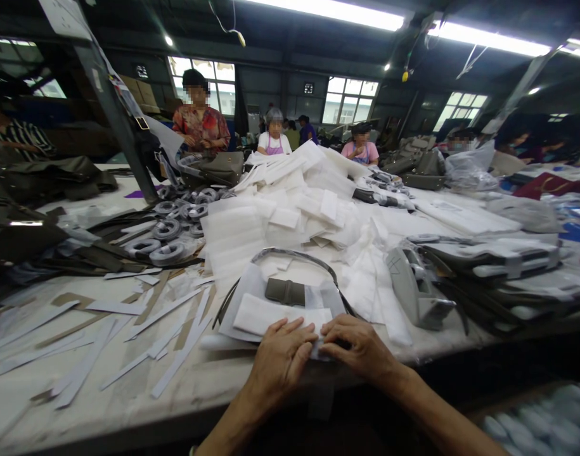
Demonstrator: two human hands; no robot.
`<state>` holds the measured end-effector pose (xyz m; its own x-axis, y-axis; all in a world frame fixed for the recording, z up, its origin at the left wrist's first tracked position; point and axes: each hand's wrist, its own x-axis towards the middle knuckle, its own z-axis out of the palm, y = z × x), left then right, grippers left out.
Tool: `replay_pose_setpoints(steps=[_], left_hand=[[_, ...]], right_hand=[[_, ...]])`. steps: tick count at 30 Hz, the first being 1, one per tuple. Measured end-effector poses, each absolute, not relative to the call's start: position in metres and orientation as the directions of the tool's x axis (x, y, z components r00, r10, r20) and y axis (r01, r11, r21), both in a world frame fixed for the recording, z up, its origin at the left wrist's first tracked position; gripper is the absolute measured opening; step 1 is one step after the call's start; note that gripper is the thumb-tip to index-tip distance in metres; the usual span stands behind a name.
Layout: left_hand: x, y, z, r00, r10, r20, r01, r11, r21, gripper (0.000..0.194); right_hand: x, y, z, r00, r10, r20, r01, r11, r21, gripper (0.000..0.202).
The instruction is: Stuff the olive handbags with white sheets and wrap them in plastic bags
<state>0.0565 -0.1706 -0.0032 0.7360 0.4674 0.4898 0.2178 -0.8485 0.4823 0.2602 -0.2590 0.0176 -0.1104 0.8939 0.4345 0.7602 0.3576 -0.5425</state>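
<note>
A dark handbag (286,291) lies on the table in front of me, partly wrapped in pale sheet, with its curved handle (296,252) pointing away. A folded pad of white foam (264,315) covers its near part. My left hand (284,351) rests on the near edge of this wrapping, fingers stretched out flat. Close beside it, my right hand (351,342) has bent fingers, thumb and fingertips drawn together at the same edge. What sits between those fingertips is hidden. A translucent strip (313,296) runs over the bag just beyond my hands.
White foam sheets (290,209) are heaped behind the bag. Paper strips (128,329) lie scattered at left, below ringed grey coils (168,237). A grey tape dispenser (411,288) stands at right beside stacked dark bags (499,272). Several people work across the table.
</note>
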Motion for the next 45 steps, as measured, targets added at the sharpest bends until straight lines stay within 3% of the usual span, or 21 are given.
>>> replay_pose_setpoints(steps=[4, 10, 15, 20, 24, 29, 38, 42, 45], left_hand=[[0.065, -0.174, -0.011, 0.651, 0.531, 0.542, 0.258, -0.826, 0.501, 0.023], [0.070, -0.180, -0.019, 0.567, 0.417, 0.711, 0.258, -0.909, 0.327, 0.021], [0.067, -0.181, -0.021, 0.556, 0.337, 0.760, 0.255, -0.939, 0.231, 0.024], [0.070, -0.183, -0.025, 0.531, 0.329, 0.781, 0.273, -0.939, 0.210, 0.025], [0.074, -0.187, -0.025, 0.521, 0.379, 0.765, 0.295, -0.921, 0.255, 0.024], [0.081, -0.190, -0.025, 0.472, 0.448, 0.759, 0.303, -0.891, 0.338, 0.022], [0.077, -0.193, -0.031, 0.459, 0.415, 0.786, 0.253, -0.909, 0.332, 0.027], [0.068, -0.194, -0.015, 0.575, 0.444, 0.687, 0.230, -0.894, 0.385, 0.026], [0.075, -0.194, -0.009, 0.539, 0.528, 0.656, 0.326, -0.849, 0.416, 0.015]], right_hand=[[0.252, -0.257, 0.013, -0.092, 0.880, 0.467, 0.832, 0.325, -0.450, 0.010], [0.245, -0.270, 0.017, -0.216, 0.788, 0.576, 0.867, 0.426, -0.258, 0.005], [0.243, -0.310, 0.004, -0.376, 0.719, 0.585, 0.858, 0.508, -0.074, 0.020], [0.237, -0.317, -0.028, -0.389, 0.732, 0.559, 0.899, 0.435, 0.056, 0.035], [0.227, -0.304, -0.030, -0.300, 0.703, 0.644, 0.911, 0.411, -0.024, 0.035], [0.216, -0.304, -0.013, -0.214, 0.752, 0.623, 0.900, 0.400, -0.174, 0.032], [0.220, -0.284, 0.029, -0.221, 0.763, 0.608, 0.911, 0.384, -0.150, 0.030], [0.238, -0.259, 0.037, -0.099, 0.869, 0.485, 0.927, 0.258, -0.272, 0.018], [0.249, -0.240, 0.040, -0.076, 0.946, 0.314, 0.927, 0.182, -0.327, 0.015]])
